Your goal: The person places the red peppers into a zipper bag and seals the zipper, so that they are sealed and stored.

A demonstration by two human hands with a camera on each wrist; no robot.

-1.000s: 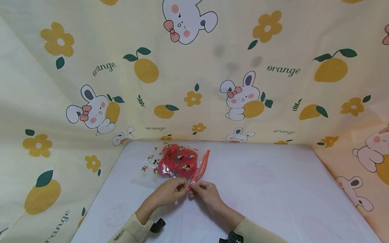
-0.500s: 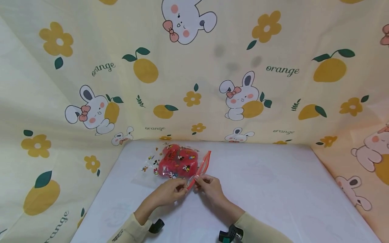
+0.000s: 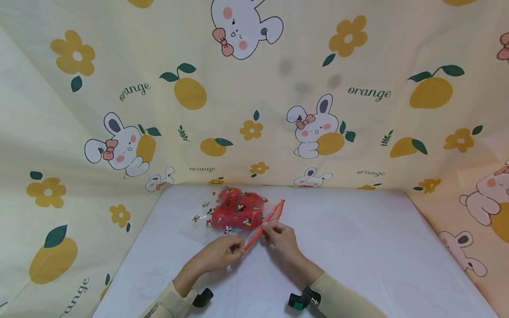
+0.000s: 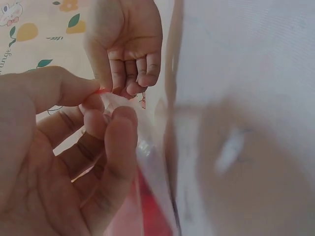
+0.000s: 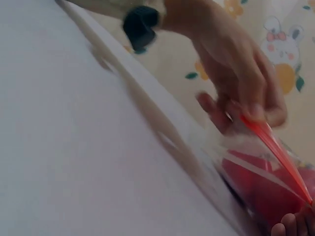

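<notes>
A clear zip bag (image 3: 234, 212) with small cartoon prints lies on the white table, something red and bulky inside it. Its red zip strip (image 3: 274, 213) runs slantwise along the right-hand opening. The near corner of the strip is pinched between thumb and fingers of my left hand (image 3: 220, 253), also large in the left wrist view. Further up the strip, my right hand (image 3: 281, 238) pinches it with thumb and index finger. Between the hands the strip is drawn straight; beyond my right hand its two edges stand apart. In the right wrist view only fingertips (image 5: 293, 226) of my right hand show.
The white tabletop (image 3: 358, 247) extends to the right of the bag. A cream cloth (image 3: 270, 88) printed with rabbits and oranges hangs behind and at both sides. Dark wrist cameras (image 3: 203, 297) sit at both sleeves.
My right hand has slid along the red strip, up and right, away from my left hand. The bag has shifted slightly right. My left hand has stayed almost in place.
</notes>
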